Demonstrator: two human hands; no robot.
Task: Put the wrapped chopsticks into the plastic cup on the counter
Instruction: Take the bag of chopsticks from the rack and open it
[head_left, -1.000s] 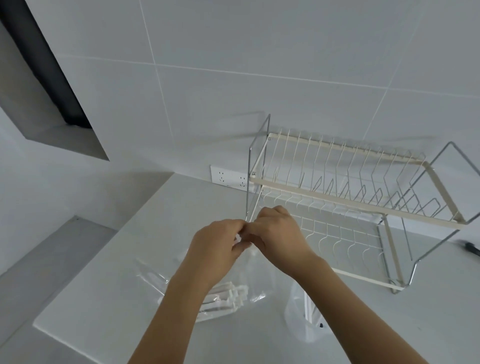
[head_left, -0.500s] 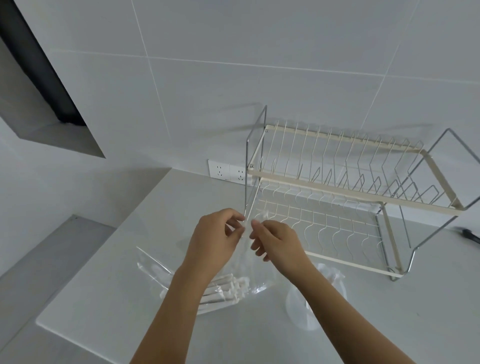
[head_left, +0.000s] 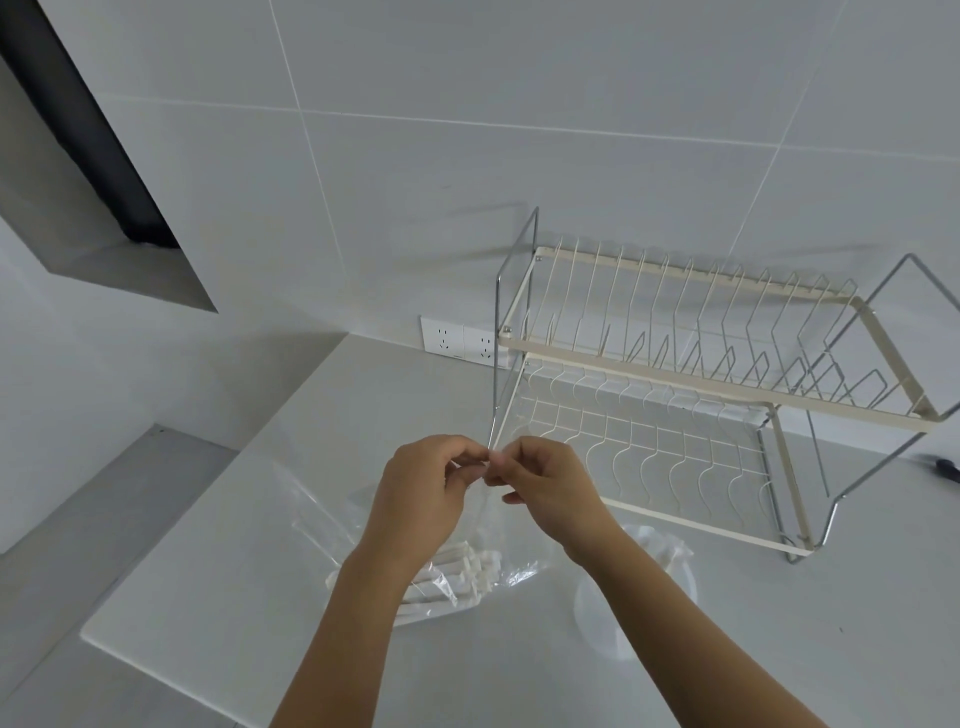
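My left hand (head_left: 428, 486) and my right hand (head_left: 545, 480) meet above the counter, fingertips pinched together on the top edge of a clear plastic bag (head_left: 485, 519) that hangs down from them. Inside the bag's bottom lie several white wrapped chopsticks (head_left: 457, 571), resting on the counter under my left forearm. A clear plastic cup (head_left: 660, 566) stands on the counter to the right, partly hidden behind my right forearm; it is hard to see what is inside.
A two-tier wire dish rack (head_left: 727, 395) stands against the tiled wall at the right. A double wall socket (head_left: 457, 338) sits behind it. A dark tool handle (head_left: 940, 465) lies at the far right. The counter's edge (head_left: 156, 670) runs along the lower left.
My hands were pressed together, came slightly apart half a second ago, and now pinch together again on the bag's top. The view has tilted a little, showing the cup more.
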